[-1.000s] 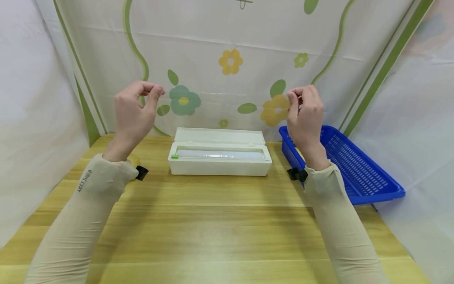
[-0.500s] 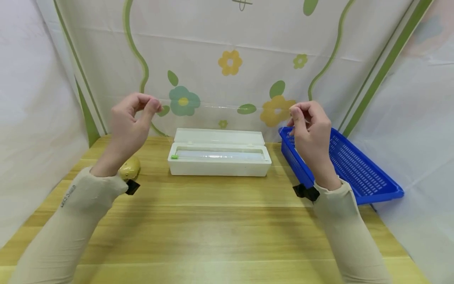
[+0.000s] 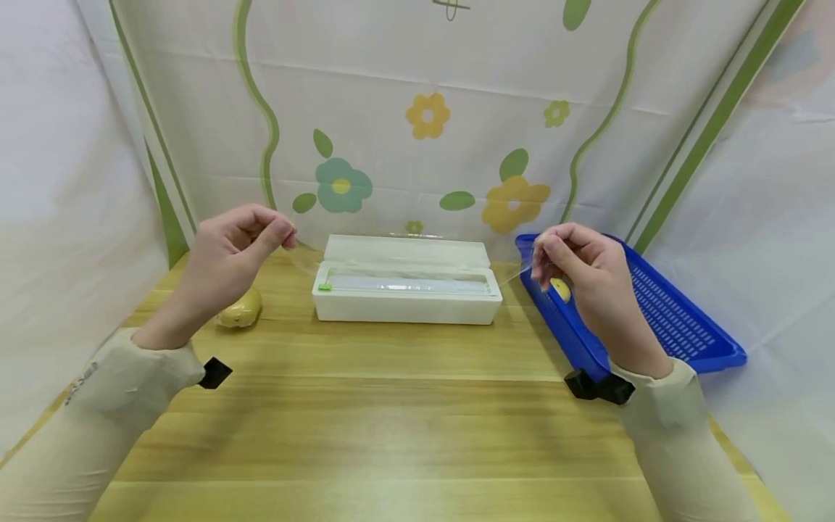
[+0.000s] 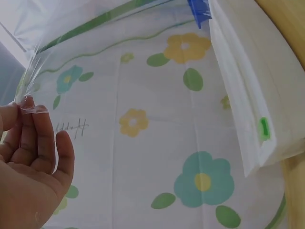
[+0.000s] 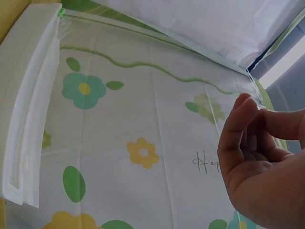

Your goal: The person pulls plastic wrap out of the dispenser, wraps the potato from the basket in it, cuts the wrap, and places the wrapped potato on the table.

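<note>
- Above a wooden desk point(image 3: 391, 420), two bare hands are raised, one on each side, with a sheet of clear film point(image 3: 306, 259) spanning the gap between them.
- The left hand point(image 3: 228, 248) has a narrow grip: thumb and fingertips pinch one edge of the film.
- The right hand point(image 3: 590, 272) also has a narrow grip, its thumb and fingertips pinching the film at the opposite side.
- From both hands, the film slopes down towards a long white box point(image 3: 404, 310) standing at the back of the desk.
- The box's lid point(image 3: 407, 251) is tipped back; a pale roll point(image 3: 407, 285) lies lengthwise inside, and a small green tab point(image 3: 324, 287) sits at the left end of the front edge.
- Left of the box, near the left wrist, a shiny, rounded yellow item point(image 3: 241, 309) rests on the desk.
- Right of the box is a blue basket point(image 3: 574, 341) with slotted walls, partly behind the right hand; another yellow item point(image 3: 559, 290) shows inside.
- Beige sleeves point(image 3: 140, 377) cover the forearms, and a black piece point(image 3: 215, 373) sticks out at each cuff.
- Behind everything hangs a white cloth point(image 3: 391, 65) printed with flowers and leaves.
</note>
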Demonstrator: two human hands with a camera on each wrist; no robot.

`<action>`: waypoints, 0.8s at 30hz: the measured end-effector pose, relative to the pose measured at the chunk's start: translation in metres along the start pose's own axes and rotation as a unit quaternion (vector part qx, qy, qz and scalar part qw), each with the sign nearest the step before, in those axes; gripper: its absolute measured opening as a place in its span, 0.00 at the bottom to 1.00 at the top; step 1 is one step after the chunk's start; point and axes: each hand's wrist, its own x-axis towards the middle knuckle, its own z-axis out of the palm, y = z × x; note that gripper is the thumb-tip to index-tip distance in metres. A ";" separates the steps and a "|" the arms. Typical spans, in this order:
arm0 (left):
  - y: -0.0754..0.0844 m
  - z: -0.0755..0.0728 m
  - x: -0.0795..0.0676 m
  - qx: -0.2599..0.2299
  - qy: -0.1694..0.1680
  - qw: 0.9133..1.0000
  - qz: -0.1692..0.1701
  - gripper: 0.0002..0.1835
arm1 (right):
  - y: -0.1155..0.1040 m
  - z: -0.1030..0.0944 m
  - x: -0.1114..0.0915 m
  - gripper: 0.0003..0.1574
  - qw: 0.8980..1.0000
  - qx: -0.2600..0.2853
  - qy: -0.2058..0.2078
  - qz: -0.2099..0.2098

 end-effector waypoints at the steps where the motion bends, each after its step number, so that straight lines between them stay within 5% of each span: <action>1: 0.000 -0.001 -0.002 -0.001 -0.008 1.000 -0.009 0.07 | 0.001 -0.001 -0.003 0.13 1.000 0.013 -0.017 0.007; 6: -0.002 -0.006 -0.020 -0.036 -0.087 0.995 -0.044 0.05 | 0.006 -0.007 -0.017 0.11 0.992 0.060 -0.108 0.010; 9: -0.017 -0.006 -0.034 -0.093 -0.172 0.980 -0.046 0.06 | 0.013 -0.011 -0.026 0.14 0.980 0.098 -0.174 -0.004; 11: -0.034 -0.001 -0.045 -0.144 -0.236 0.960 -0.039 0.07 | 0.019 -0.013 -0.033 0.17 0.968 0.131 -0.212 0.004; 15: -0.069 0.013 -0.065 -0.230 -0.354 0.906 -0.028 0.11 | 0.035 -0.015 -0.051 0.17 0.946 0.188 -0.253 0.077; 18: -0.083 0.021 -0.075 -0.242 -0.404 0.881 -0.048 0.11 | 0.051 -0.017 -0.066 0.13 0.935 0.190 -0.256 0.152; 21: -0.097 0.024 -0.083 -0.220 -0.417 0.878 -0.089 0.07 | 0.070 -0.018 -0.076 0.12 0.931 0.145 -0.256 0.216; 24: -0.112 0.026 -0.090 -0.185 -0.412 0.883 -0.126 0.06 | 0.087 -0.016 -0.082 0.16 0.924 0.089 -0.248 0.278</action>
